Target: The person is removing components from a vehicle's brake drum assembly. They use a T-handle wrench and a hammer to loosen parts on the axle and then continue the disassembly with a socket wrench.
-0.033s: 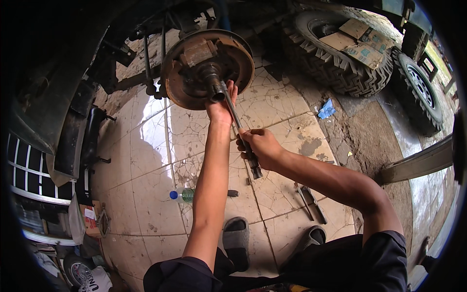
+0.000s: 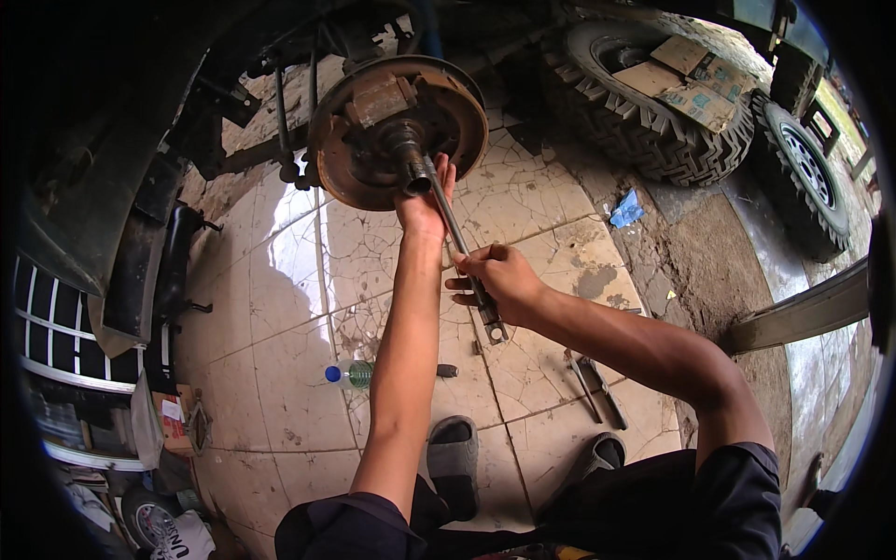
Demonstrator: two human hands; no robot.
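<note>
A long dark metal rod point(image 2: 449, 217) slants from the rusty wheel hub point(image 2: 359, 103) down toward me. My left hand point(image 2: 425, 210) cradles the rod's upper end close below the hub's hollow spindle point(image 2: 416, 179), fingers pointing up along it. Part of that hand is hidden behind rod and spindle. Lower down, my right hand point(image 2: 504, 282) grips the rod between thumb and fingers, with some fingertips showing past its left side. The rod's free lower end point(image 2: 495, 332) shows a round hole and hangs above the tiled floor point(image 2: 280, 392).
A plastic bottle with a blue cap point(image 2: 350, 374) lies left of my left forearm. Hand tools point(image 2: 597, 387) lie near my right foot. Big tyres point(image 2: 653, 140), one topped with cardboard, are at the far right. A blue scrap point(image 2: 626, 209) lies on the ground.
The rod has turned about its length, so the hole at its lower end now faces me. My right hand's fingers have shifted and loosened slightly around it. The left hand stays put.
</note>
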